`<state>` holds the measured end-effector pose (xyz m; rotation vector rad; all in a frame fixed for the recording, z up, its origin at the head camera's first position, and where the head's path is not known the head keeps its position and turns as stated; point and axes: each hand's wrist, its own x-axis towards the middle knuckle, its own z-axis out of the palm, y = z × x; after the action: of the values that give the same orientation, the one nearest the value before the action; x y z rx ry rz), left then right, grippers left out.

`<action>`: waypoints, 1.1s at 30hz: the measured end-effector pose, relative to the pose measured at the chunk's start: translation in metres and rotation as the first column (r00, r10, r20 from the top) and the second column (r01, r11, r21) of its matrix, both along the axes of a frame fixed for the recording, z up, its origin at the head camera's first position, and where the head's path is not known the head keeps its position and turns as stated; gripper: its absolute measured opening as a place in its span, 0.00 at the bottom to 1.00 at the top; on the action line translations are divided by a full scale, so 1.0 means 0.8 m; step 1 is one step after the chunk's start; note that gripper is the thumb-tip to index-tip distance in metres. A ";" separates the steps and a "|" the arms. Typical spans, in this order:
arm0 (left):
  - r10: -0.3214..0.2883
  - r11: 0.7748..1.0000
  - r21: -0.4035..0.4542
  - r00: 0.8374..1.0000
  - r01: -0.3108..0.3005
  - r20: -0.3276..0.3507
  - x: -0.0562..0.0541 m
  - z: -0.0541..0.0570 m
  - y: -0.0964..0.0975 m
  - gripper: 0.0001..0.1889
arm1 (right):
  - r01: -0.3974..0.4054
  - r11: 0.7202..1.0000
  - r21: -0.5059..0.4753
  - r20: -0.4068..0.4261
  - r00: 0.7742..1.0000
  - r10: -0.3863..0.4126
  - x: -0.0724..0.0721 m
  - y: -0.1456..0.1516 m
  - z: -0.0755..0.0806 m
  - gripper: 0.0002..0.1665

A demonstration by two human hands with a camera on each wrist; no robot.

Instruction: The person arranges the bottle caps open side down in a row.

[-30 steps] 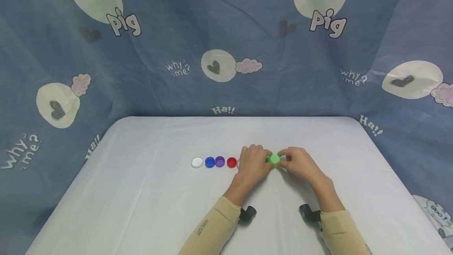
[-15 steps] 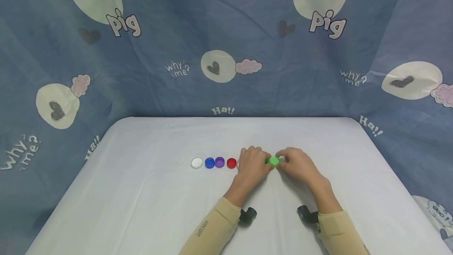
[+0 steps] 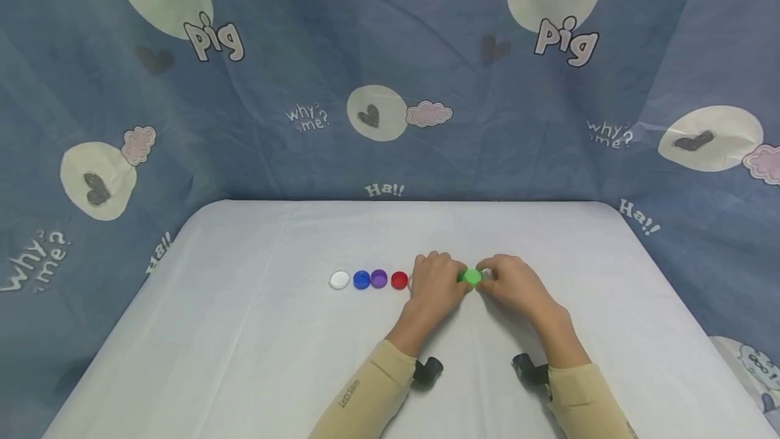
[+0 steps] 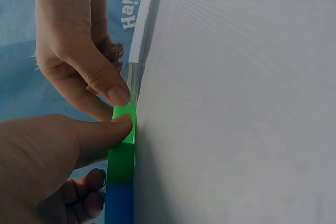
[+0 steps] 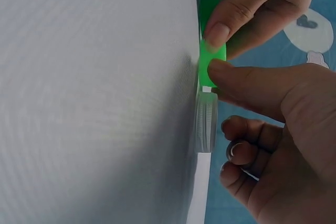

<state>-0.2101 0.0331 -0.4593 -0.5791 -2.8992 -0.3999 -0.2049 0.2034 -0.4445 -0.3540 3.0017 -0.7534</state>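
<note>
Both hands meet at a bright green bottle cap (image 3: 472, 278) on the white table. My left hand (image 3: 434, 283) pinches its left side, thumb on the near side in the left wrist view. From the right, my right hand (image 3: 516, 284) pinches the same cap between thumb and index finger, its other fingers curled loosely. A darker green cap (image 4: 121, 163) and a blue cap (image 4: 119, 203) line up against it on the left, mostly hidden by my left hand in the head view. On its right a clear ribbed cap (image 5: 206, 121) lies close by.
Leftward the row goes on with a red cap (image 3: 399, 280), a purple cap (image 3: 378, 278), another blue cap (image 3: 361, 280) and a white cap (image 3: 339, 280). A pale rim shows beside my left hand. Blue printed cloth (image 3: 390, 161) hangs behind the table (image 3: 244, 358).
The bright green cap has shifted slightly toward me, and my right hand has moved slightly left with it. The left hand and the other caps look unchanged.
</note>
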 end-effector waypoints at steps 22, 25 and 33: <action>0.014 1.000 -0.007 1.000 -0.014 0.025 0.001 0.009 -0.025 0.21 | -0.038 0.999 -0.037 0.025 0.999 0.039 0.000 -0.018 0.011 0.19; 0.017 1.000 0.000 1.000 -0.017 0.020 0.000 0.009 -0.031 0.20 | -0.050 0.998 -0.036 0.036 0.998 0.052 -0.001 -0.022 0.012 0.20; 0.005 1.000 0.008 1.000 -0.005 -0.007 0.001 0.004 -0.042 0.20 | -0.060 0.998 -0.032 0.059 0.996 0.062 -0.004 -0.028 0.013 0.19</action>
<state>-0.2091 -0.0006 -0.4559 -0.5708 -2.8908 -0.4085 -0.2081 0.1808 -0.4338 -0.4140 2.9121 -0.7903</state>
